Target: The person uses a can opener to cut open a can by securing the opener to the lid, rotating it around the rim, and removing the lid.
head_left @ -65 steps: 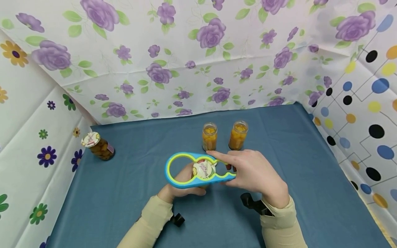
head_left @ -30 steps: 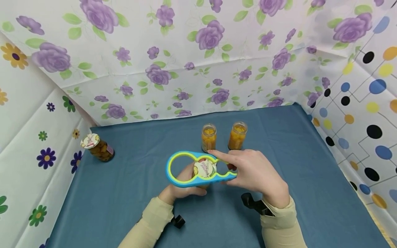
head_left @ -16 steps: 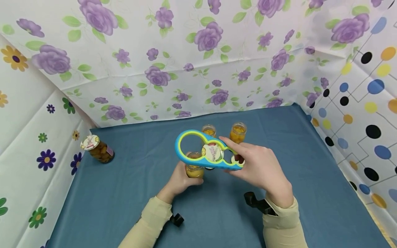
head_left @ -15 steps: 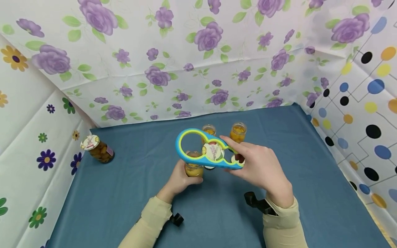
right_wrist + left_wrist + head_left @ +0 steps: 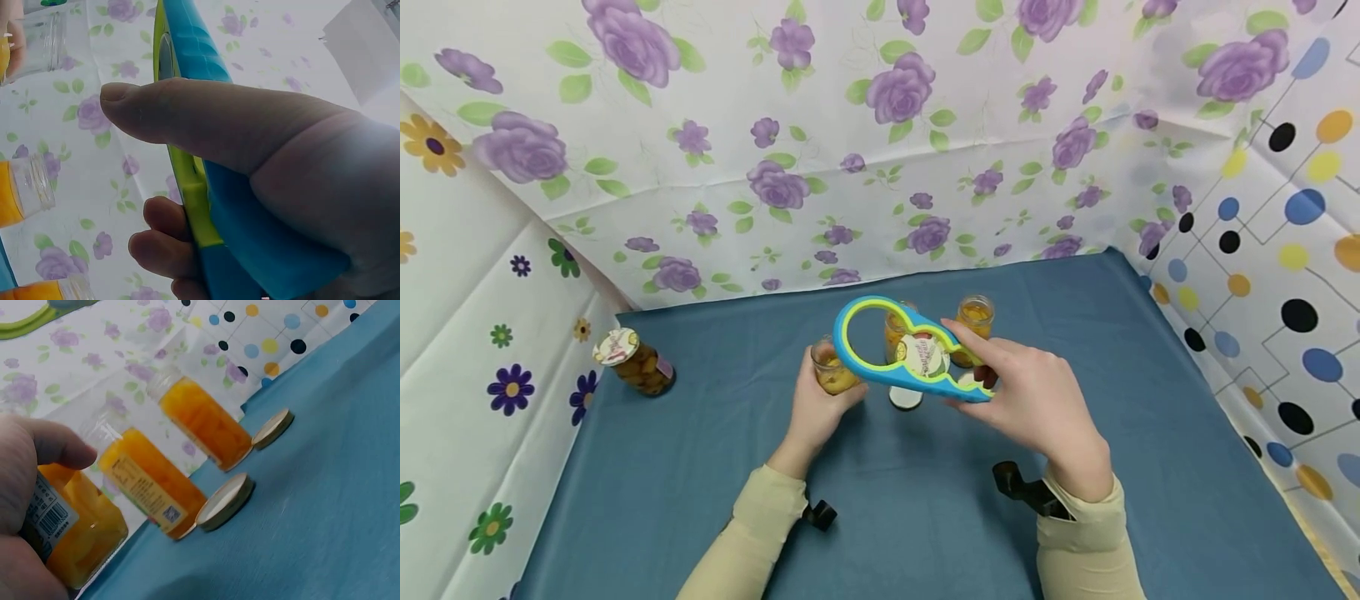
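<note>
My left hand (image 5: 808, 412) grips a lidless glass jar (image 5: 837, 380) of yellow fruit pieces, tilted slightly, left of the other open jars. In the left wrist view, this jar (image 5: 87, 531) shows a barcode label beneath the fingers. A blue and lime-green jar opener (image 5: 891, 377) is held up in my right hand (image 5: 1037, 396), its row of round openings facing the head camera. A printed lid (image 5: 927, 356) sits in the opener's middle opening, apart from the jar. The right wrist view shows the thumb (image 5: 187, 119) lying across the opener's handle.
Two open jars of orange fruit (image 5: 976, 313) (image 5: 153, 487) stand behind the opener. A loose lid (image 5: 906, 397) lies before one jar, another lid (image 5: 273, 428) by the other. At far left stands a closed jar (image 5: 646, 367) with dark contents. Patterned cloth walls surround the blue tabletop (image 5: 737, 333).
The lid has come off the jar and stays in the opener. My left hand has drawn the jar away to the left; my right hand has raised the opener slightly up and right.
</note>
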`<state>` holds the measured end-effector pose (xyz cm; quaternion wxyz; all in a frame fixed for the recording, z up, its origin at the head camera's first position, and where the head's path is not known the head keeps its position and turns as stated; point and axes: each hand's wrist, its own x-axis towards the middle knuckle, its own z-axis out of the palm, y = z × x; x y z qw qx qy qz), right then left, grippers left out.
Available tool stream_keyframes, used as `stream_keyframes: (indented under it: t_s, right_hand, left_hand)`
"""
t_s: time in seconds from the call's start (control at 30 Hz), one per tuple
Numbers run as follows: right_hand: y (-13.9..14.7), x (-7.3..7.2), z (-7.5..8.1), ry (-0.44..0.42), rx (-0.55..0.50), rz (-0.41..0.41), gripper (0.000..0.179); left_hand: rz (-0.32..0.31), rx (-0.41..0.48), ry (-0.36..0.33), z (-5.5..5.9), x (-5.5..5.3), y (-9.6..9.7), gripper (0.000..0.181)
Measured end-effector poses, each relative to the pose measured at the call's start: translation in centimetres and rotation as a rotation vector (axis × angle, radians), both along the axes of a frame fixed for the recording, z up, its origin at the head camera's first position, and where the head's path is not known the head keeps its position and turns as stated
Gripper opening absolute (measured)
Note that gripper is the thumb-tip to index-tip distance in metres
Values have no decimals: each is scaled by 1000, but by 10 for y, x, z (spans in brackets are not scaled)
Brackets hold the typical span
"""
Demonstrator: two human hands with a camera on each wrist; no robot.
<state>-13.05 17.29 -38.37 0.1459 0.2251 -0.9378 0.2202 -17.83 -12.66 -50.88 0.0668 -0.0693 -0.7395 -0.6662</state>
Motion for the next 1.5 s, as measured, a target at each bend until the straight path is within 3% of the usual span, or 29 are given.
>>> stream_keyframes:
  t_s: [0.37,0.5,0.77,1.13,1.5]
  right_hand:
    - [6,1,-2,2,-13,-8,91]
    - [7,0,-2,0,-4,-12,90]
    - [7,-1,-2,-20,11,-17,88]
    - [8,-1,-2,-32,20,-13,90]
    - [5,-1,-2,-24,20,2,92]
  left_hand:
    - [202,-32,16,-15,-32,-9,58]
    - [237,-69,19,-19,-44,-10,59]
    - [243,-72,40,-33,-60,-7,61]
    - [264,-140,-23,-36,-59,-3,64]
    - [272,-146,-42,-31,-48,-1,61]
